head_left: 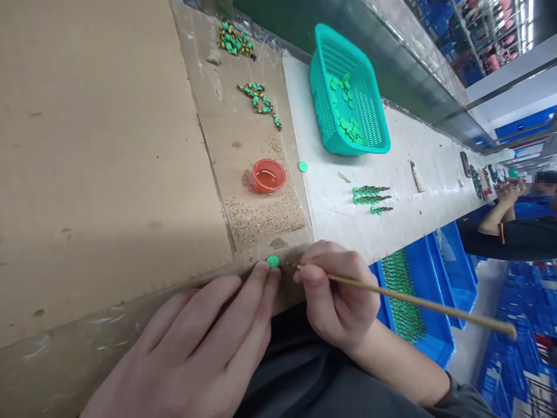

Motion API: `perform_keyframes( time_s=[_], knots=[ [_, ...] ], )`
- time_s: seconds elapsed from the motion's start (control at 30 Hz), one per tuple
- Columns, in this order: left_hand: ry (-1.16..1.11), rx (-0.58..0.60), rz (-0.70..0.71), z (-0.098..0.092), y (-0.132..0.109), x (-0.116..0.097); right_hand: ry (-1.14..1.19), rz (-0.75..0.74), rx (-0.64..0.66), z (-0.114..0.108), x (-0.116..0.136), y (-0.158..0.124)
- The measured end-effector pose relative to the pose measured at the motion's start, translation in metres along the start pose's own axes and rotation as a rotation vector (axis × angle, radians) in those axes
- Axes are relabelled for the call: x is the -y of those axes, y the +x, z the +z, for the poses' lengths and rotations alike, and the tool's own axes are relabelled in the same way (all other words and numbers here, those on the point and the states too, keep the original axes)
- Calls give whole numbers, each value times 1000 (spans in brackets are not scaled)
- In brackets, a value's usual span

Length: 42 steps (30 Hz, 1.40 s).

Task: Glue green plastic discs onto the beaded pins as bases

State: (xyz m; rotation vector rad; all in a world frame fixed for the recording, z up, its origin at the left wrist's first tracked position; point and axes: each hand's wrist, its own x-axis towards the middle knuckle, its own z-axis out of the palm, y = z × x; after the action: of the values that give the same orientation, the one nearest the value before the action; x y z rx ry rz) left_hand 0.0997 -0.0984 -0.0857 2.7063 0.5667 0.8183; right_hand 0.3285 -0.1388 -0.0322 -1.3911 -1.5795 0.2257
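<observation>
between left hand (204, 348) and right hand (337, 296) with stick (413, 302), a green disc (272, 261)

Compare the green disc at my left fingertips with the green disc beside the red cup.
The near disc lies at the near edge of the cardboard; the far disc lies farther up, beside the red cup. The near disc sits against the fingers of the left hand, with the stick tip close; the far disc is untouched. Both are round, green and flat.

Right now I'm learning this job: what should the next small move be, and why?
Probably ease the stick tip left onto the disc: the left hand steadies the disc on the cardboard; the right hand holds the tip just short of it.
</observation>
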Motion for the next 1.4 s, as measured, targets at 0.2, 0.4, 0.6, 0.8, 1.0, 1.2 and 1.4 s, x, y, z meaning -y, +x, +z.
perform_keyframes(
  time_s=[0.2,0.4,0.6,0.8,1.0,1.2,1.4],
  knots=[
    [14,57,15,-4,3,-2,0,40,49,4,0,7],
    [13,17,22,-2,4,-3,2,-3,60,6,-1,8],
    [27,21,12,-4,4,-3,-7,7,61,7,-2,7],
    [12,12,10,0,4,-2,-29,18,71,6,0,7],
    [5,18,-22,-2,1,-4,-43,16,94,6,-1,7],
    [-10,32,-17,-3,4,-3,25,-23,-91,3,-4,5],
    [23,-22,-43,2,5,-1,-87,66,-109,-5,-6,46]
  ],
)
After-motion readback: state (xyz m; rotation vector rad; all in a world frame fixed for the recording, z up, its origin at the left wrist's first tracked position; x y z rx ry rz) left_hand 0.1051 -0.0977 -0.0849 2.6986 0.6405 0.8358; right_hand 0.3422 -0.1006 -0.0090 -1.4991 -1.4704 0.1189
